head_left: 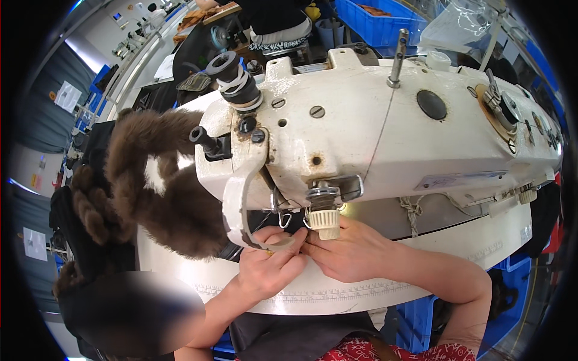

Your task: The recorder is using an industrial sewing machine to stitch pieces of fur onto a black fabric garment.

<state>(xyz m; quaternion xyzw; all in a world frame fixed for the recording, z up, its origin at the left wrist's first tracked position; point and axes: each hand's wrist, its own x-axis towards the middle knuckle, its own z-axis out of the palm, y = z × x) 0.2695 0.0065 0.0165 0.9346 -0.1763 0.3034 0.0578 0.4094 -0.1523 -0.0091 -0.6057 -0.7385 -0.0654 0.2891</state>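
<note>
A white sewing machine (355, 132) spans the middle of the view, its needle area hidden behind the cream-coloured knob (325, 224) at its front. Just below it, my left hand (268, 271) and my right hand (355, 249) meet, fingertips nearly touching. Both have bent fingers pressed down on dark fabric (261, 218), of which only a little shows. A metal-toothed zipper (262, 221) runs along that fabric beside my left fingers. Brown fur (180, 210) lies left of the machine head, next to the fabric; whether the two are joined is hidden.
The white table (313, 295) carries a printed ruler along its near edge. Another pile of brown fur (93, 207) rests at the left. Blue crates (415, 322) stand below at the right, and a blue bin (379, 24) at the back. Another person (274, 21) sits beyond the machine.
</note>
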